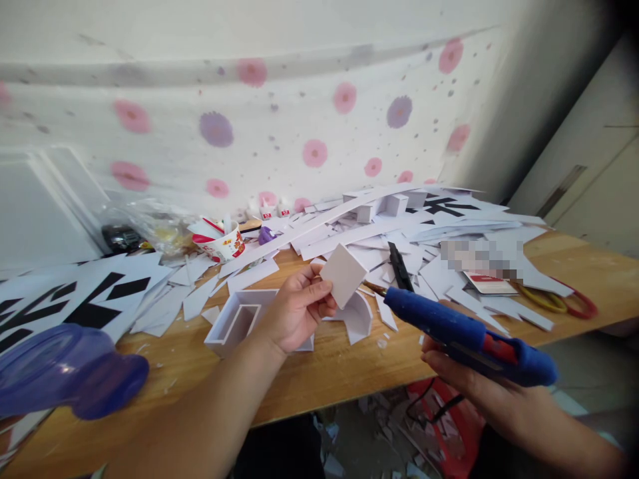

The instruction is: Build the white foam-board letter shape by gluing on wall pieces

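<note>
Between the thumb and fingers of my left hand (302,303) is a small square piece of white foam board (343,274), tilted on its corner. My right hand (464,372) grips a blue hot glue gun (444,326), its nozzle pointing left at the board's right edge. From this angle I cannot tell whether the nozzle touches the board. Below and behind my left hand, a white foam-board box (227,326) with an inner compartment sits on the wooden table (200,386), partly hidden by my forearm. A curved white piece (358,319) lies to its right.
White board scraps cover the back of the table. A black utility knife (399,266) lies behind the glue gun. Scissors (574,303) rest at the right, a paper cup (222,245) of tools stands back left, and a purple plastic object (74,369) is near left.
</note>
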A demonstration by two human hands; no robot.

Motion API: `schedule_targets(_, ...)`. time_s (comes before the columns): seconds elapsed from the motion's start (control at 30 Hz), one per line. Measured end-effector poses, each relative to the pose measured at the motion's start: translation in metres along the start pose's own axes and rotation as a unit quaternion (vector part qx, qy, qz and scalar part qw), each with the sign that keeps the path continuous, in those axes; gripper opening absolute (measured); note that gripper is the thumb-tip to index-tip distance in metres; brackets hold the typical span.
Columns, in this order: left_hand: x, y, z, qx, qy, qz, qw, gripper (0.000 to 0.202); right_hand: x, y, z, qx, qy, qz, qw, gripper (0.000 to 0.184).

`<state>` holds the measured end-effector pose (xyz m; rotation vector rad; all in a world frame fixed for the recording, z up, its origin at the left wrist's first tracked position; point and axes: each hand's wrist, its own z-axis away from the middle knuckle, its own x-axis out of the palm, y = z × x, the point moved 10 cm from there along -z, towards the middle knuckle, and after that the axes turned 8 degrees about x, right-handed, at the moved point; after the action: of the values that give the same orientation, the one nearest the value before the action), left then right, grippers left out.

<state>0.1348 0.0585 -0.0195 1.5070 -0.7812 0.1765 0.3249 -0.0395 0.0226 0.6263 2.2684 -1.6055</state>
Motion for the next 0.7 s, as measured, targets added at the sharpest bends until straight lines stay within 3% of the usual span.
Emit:
schedule_targets(0.5,0.000,0.000,0.000,0.001,-0.001,-0.023,1.000,0.028,-0.001,-0.003,-0.003,-0.017,-0.024,0.010,1.000,0.008)
schedule_targets(0.7,-0.005,0.013,-0.003,0.038,0.010,-0.083,0.996,0.031,-0.013,0.033,-0.001,0.061,0.013,-0.055,0.996,0.011)
